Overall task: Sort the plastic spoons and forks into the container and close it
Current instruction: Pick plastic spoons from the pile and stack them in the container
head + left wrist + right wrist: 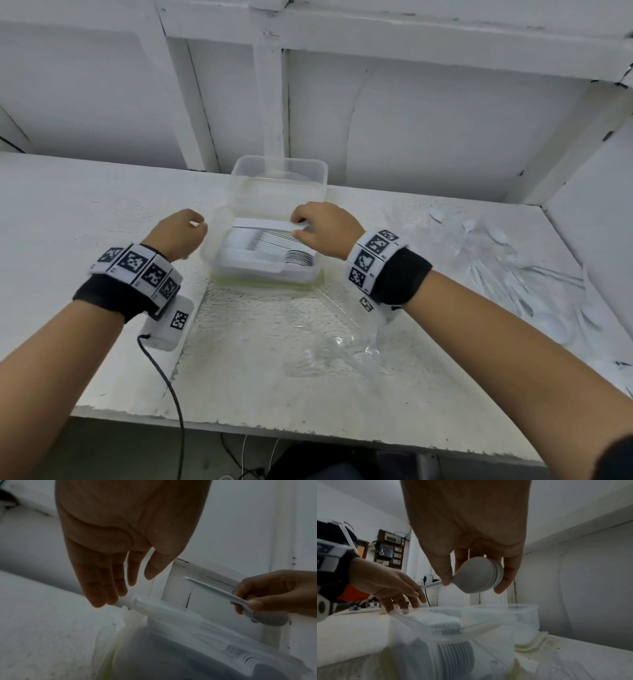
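A clear plastic container stands open mid-table, its hinged lid lying behind it. Stacked white spoons lie inside. My right hand pinches a nested stack of white spoons by the bowls and holds it level just above the container, handles pointing left. My left hand hovers at the container's left rim, its fingers relaxed and holding nothing.
Loose white spoons are scattered on the table at the right, near a side wall. Clear plastic wrap and clear cutlery lie in front of the container. A black cable hangs over the table's front edge.
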Motion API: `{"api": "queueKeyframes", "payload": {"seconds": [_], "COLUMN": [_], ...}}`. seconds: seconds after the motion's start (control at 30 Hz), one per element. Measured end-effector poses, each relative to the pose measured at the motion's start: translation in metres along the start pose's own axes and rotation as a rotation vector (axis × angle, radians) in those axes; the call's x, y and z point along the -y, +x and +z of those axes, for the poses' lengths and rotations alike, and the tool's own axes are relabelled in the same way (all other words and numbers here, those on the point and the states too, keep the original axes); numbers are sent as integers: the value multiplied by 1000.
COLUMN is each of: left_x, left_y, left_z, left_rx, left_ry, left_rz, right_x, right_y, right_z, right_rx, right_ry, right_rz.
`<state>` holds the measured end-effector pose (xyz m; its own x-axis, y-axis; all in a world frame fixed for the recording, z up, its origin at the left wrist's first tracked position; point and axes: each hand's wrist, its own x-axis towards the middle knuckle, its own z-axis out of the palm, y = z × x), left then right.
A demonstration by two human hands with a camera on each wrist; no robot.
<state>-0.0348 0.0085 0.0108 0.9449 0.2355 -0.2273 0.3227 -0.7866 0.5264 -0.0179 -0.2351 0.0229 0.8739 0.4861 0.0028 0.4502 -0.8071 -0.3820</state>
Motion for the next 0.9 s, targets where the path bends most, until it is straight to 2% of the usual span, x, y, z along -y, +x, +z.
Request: {"api": "queueKeyframes", "payload": {"seconds": [0.13, 0.27, 0.53, 0.67, 0.9], "left_x": [2, 3, 6, 8, 9], "left_y": [7, 9, 10, 11, 12], "left_z": [8, 14, 13, 14, 15], "left_rx": [105, 114, 116, 116, 110], "left_ry": [-251, -367, -438, -469, -468], "left_rz": [-102, -121, -120, -112, -108], "right_x": [7, 8, 8, 9, 7], "right_y": [27, 42, 47, 49, 49], "right_z": [21, 39, 46, 41, 41], "right_rx": [76, 123, 221, 276, 255], "right_ry": [8, 67, 243, 173, 174], "right_rz": [19, 68, 190, 182, 151]}}
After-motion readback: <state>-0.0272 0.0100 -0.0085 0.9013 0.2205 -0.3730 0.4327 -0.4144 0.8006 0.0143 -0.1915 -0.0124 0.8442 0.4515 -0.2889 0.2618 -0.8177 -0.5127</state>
